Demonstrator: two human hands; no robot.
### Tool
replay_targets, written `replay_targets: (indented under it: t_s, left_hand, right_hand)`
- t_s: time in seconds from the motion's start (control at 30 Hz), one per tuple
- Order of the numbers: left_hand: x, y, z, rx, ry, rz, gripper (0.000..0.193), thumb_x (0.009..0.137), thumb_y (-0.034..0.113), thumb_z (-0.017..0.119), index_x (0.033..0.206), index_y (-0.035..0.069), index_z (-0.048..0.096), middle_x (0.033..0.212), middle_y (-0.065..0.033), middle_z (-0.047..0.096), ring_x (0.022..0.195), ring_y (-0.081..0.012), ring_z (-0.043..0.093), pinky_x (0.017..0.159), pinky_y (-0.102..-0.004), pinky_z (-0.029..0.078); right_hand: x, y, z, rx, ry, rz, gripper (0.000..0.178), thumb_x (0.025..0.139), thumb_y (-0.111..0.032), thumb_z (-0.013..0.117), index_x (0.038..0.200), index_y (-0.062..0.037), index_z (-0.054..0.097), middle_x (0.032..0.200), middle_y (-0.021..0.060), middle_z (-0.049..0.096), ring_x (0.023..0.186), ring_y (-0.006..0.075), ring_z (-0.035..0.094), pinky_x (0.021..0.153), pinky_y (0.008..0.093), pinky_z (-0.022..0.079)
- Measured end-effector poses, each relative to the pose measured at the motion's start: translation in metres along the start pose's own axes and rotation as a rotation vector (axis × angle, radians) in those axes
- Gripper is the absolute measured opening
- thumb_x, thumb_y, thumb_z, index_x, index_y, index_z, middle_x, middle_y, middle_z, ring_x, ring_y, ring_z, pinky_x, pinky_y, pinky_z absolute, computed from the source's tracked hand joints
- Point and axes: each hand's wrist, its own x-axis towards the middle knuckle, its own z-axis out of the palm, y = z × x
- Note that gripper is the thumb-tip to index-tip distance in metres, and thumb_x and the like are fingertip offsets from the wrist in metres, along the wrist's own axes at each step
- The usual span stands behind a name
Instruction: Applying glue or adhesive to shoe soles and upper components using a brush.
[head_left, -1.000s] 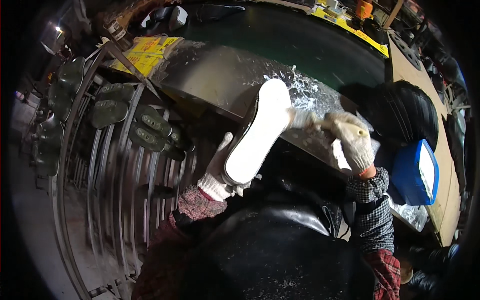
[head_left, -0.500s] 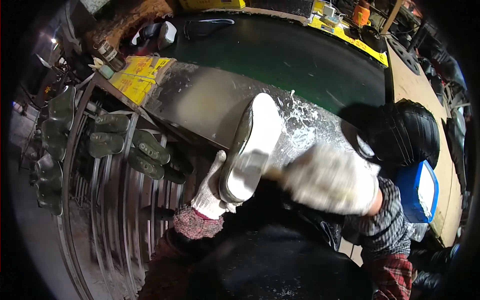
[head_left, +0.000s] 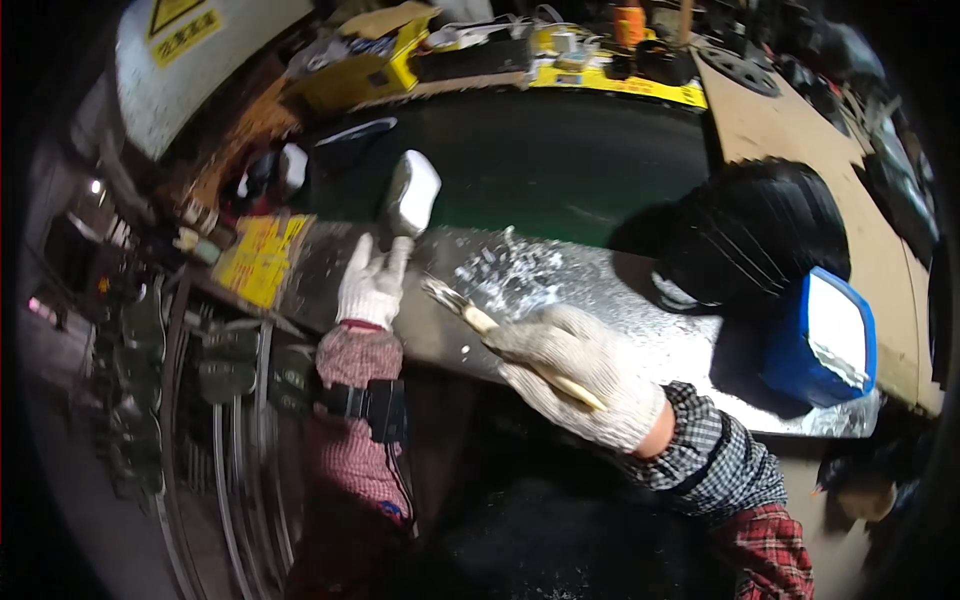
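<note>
A dark shoe (head_left: 413,195) with its sole up and coated white lies at the near edge of the dark green belt. My left hand (head_left: 370,287), in a white knit glove, reaches to its near end. Its fingers are spread, one of them at the shoe's end; whether it touches cannot be made out. My right hand (head_left: 580,370), gloved too, is closed round the pale handle of a brush (head_left: 478,318). The brush's white-smeared bristles point toward the left hand, above the metal bench (head_left: 430,330).
White splatter covers the bench's middle. At right stand a blue tub (head_left: 870,350) with white contents and a black, ribbed round object (head_left: 765,230). Dark green shoe-shaped pieces (head_left: 228,365) sit on metal rails at left. Other pieces (head_left: 290,170) lie on the belt's far left.
My left hand has moved forward and left with the shoe, from the bench to the belt's edge, and its fingers have spread. My right hand has drawn the brush off the sole.
</note>
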Motion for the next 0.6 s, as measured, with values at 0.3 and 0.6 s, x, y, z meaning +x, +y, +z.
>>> replay_targets:
  t_s: [0.3,0.6]
  left_hand:
    - [-0.057,0.226,0.16,-1.169,-0.855,-0.763,0.083,0.094,0.051,0.052,0.144,-0.006,0.02,0.136,-0.0252,0.042,0.118,-0.038,0.051,0.098,-0.0494,0.044]
    - [-0.091,0.255,0.172,-1.435,-0.625,-0.165,0.029,0.095,0.032,0.061,0.102,0.004,0.06,0.098,-0.0059,0.062,0.088,-0.0152,0.06,0.079,-0.0351,0.053]
  right_hand:
    - [-0.135,-0.009,-0.126,0.073,0.465,0.277,0.024,0.081,0.002,0.066,0.105,0.002,0.065,0.089,0.0135,0.063,0.077,0.0213,0.061,0.069,0.0307,0.05]
    - [-0.192,-0.057,-0.209,-0.209,0.952,0.334,0.022,0.087,-0.003,0.066,0.108,0.0045,0.063,0.096,0.0133,0.069,0.084,0.0157,0.065,0.074,0.0254,0.051]
